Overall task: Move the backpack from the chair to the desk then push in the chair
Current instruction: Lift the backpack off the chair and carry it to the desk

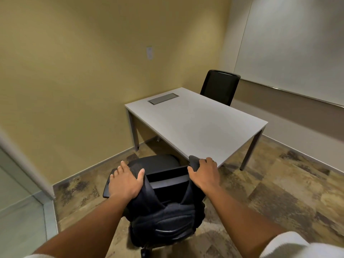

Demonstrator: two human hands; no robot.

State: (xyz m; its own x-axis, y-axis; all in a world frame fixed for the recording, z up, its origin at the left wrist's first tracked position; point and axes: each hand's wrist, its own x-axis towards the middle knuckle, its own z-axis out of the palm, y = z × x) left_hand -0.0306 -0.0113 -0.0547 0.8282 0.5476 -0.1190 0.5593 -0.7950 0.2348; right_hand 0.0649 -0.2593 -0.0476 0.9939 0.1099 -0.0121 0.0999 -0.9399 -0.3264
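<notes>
A black backpack (167,220) hangs against the back of a black office chair (158,162) right below me, its two shoulder straps running up over the backrest. My left hand (126,181) lies over the left strap at the chair's top left corner, thumb pressed on the strap. The right strap's upper end is gripped by my right hand (202,174), close to the near corner of the desk. The grey desk (195,123) stands just beyond the chair, and the chair's seat points at it but is not tucked under.
A second black chair (219,86) stands behind the desk's far side. A grey cable hatch (163,98) sits flush in the desktop. A whiteboard (297,53) covers the right wall, and a glass partition (14,202) is at the left. Patterned carpet surrounds the desk.
</notes>
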